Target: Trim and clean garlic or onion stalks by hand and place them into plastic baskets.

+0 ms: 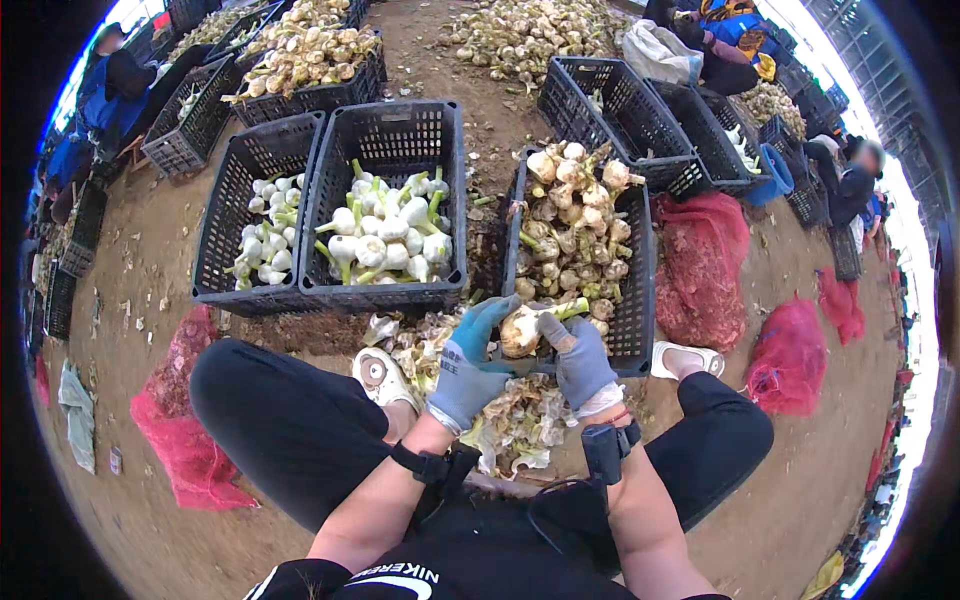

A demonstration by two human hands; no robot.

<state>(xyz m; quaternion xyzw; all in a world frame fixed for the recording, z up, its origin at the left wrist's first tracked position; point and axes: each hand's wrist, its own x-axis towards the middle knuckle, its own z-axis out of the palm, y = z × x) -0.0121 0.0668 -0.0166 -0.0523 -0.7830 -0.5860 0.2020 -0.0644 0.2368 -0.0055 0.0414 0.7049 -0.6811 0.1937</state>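
Observation:
A garlic bulb (pixel 519 334) with brownish outer skin and a cut green stem is held between my two gloved hands. My left hand (pixel 474 367), in a grey glove with teal coating, cups the bulb from its left side. My right hand (pixel 583 360), in a grey glove, presses its thumb on the bulb near the base of the stem; its other fingers are partly hidden. Just beyond stands a black plastic crate (pixel 639 300) with unpeeled garlic bulbs (pixel 574 217). Peeled white garlic bulbs (pixel 390 232) lie in a second crate (pixel 382 112) at the left.
Another crate (pixel 214 217) with white garlic adjoins on the left. Loose garlic skins (pixel 525 427) lie between my feet. Red mesh sacks (pixel 701 277) (pixel 180 427) flank my legs. Farther off are garlic heaps (pixel 525 34), several crates (pixel 611 112) and seated people (pixel 120 82).

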